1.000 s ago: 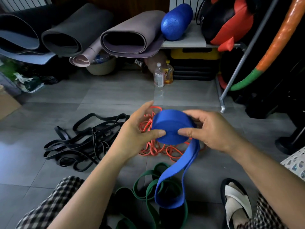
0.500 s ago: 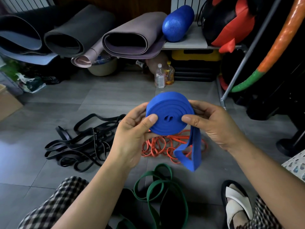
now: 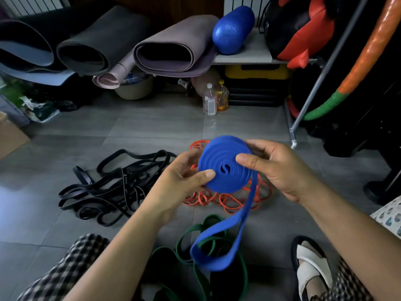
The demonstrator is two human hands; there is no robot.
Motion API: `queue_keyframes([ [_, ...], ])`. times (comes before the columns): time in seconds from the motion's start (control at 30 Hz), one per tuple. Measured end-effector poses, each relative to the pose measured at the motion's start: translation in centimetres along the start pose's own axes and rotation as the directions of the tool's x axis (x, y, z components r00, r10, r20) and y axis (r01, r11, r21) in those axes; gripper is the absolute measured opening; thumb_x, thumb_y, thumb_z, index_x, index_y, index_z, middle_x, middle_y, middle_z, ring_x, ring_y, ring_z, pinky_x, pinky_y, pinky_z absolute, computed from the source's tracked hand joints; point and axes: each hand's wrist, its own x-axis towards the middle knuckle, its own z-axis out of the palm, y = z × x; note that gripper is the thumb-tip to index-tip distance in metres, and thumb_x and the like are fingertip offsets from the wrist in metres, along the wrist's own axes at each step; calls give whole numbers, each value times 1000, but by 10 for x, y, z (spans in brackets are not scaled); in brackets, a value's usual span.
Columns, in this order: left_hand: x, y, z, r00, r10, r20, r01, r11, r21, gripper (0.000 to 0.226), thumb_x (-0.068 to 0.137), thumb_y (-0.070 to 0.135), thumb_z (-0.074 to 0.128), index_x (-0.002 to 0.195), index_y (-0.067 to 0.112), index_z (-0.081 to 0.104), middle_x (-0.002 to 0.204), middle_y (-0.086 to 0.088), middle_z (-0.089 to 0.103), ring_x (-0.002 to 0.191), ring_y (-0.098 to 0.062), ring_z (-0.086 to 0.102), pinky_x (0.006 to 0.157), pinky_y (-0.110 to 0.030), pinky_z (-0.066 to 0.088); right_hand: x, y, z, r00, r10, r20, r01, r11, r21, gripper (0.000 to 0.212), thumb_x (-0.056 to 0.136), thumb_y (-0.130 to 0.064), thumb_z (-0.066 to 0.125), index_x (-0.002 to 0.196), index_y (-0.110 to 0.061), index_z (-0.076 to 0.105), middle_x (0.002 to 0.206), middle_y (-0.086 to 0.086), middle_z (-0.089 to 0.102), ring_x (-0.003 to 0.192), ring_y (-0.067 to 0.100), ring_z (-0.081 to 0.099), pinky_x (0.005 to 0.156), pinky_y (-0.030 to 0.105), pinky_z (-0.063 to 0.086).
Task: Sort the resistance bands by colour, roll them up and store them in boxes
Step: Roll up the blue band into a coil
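Note:
A blue resistance band (image 3: pixel 225 166) is wound into a flat coil held up in front of me, its spiral face toward the camera. My left hand (image 3: pixel 184 179) pinches the coil's left edge, thumb on the face. My right hand (image 3: pixel 280 168) grips the right side, thumb pressed on the face. The band's loose tail hangs down in a loop to the lower middle. On the floor lie a pile of black bands (image 3: pixel 112 185), orange bands (image 3: pixel 227 198) behind the coil, and green bands (image 3: pixel 195 253) near my knees.
Rolled mats (image 3: pixel 173 51) and a blue foam roller (image 3: pixel 233 29) sit on a low shelf at the back. Two bottles (image 3: pixel 214 101) stand on the grey tile floor. A cardboard box (image 3: pixel 10 135) edge shows far left. A metal rack leg (image 3: pixel 295 135) stands right.
The coil has dropped back lower and turned with its spiral face to me. The hanging tail is longer now and swings down over the green bands.

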Motion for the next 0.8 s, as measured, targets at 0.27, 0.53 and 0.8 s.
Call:
queue_keyframes([
  [0.27, -1, 3, 9, 988, 151, -10, -152, 988, -37, 29, 74, 2, 63, 99, 16, 62, 82, 9, 71, 72, -5, 66, 55, -17, 52, -3, -1, 2, 998, -63, 2, 63, 996, -64, 36, 64, -23, 68, 100, -25, 62, 91, -13, 72, 90, 3, 67, 74, 14, 50],
  [0.53, 1, 3, 16, 994, 51, -101, -93, 878, -470, 47, 75, 13, 59, 119, -1, 51, 111, -16, 66, 101, -29, 64, 78, -41, 58, -5, 4, 9, 995, -92, -32, 94, 993, 67, 26, 75, -16, 57, 100, -21, 60, 87, -18, 72, 87, -3, 65, 73, 10, 48],
  [0.8, 1, -4, 10, 998, -65, 1, 58, 871, -487, 51, 79, 13, 58, 126, -2, 47, 122, -19, 61, 106, -30, 63, 82, -42, 56, -4, 15, 14, 997, -22, -69, 29, 994, 103, 27, 80, -5, 58, 106, -11, 60, 92, -7, 72, 89, 5, 67, 73, 15, 52],
])
